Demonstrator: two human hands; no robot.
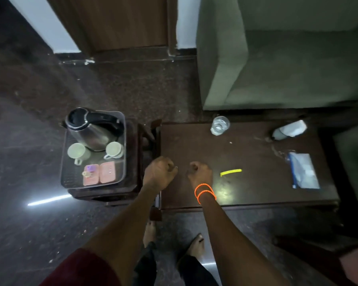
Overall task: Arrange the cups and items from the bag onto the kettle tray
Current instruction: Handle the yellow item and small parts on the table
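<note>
Yellow stick lies right of both hands; right hand is nearer.

Left hand (160,172) and right hand (199,172) hover side by side over the counter (194,145), both curled loosely closed, apparently holding nothing, though the blur leaves that unsure. Just right of the right hand lies the yellow stick (230,172), slim and bright, long axis left to right. Further right lies the bag (304,171), flat and clear with blue trim. Left of the hands, the kettle tray (70,178) carries packets, two cups and a kettle (91,129).
</note>
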